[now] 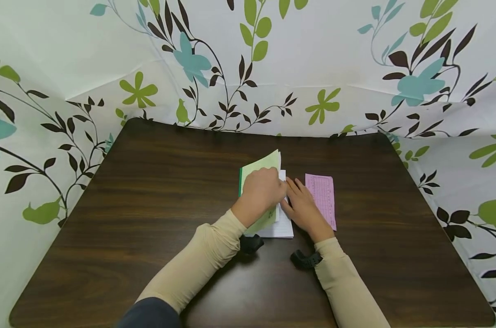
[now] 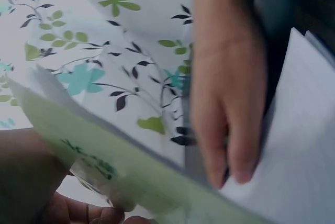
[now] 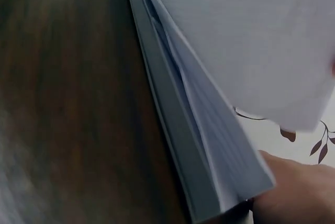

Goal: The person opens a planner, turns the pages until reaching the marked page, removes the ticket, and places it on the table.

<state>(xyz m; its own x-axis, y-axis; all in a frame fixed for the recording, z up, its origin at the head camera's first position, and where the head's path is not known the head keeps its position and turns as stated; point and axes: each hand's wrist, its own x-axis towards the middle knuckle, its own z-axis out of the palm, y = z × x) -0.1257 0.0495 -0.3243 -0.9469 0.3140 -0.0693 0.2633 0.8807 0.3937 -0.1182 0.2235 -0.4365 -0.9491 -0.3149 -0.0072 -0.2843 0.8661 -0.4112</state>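
Observation:
A notebook with a pale green cover [image 1: 265,161] and a dark green spine stands partly open near the table's middle in the head view. My left hand [image 1: 262,189] grips the raised cover with some pages, its fingers curled. In the left wrist view this hand shows behind the cover, which bears dark green writing [image 2: 94,158]. White lined pages [image 1: 277,230] lie beneath. My right hand [image 1: 304,207] rests at their right edge, fingers extended; in the left wrist view its fingertips touch the white paper. The thick page stack [image 3: 183,130] fills much of the right wrist view.
A pink printed sheet [image 1: 322,193] lies right of the notebook, partly under my right hand. The dark wooden table [image 1: 149,196] spreads around. A leaf-patterned curtain [image 1: 313,50] hangs behind it and at both sides. A dark wrist strap [image 1: 307,259] sits on my right wrist.

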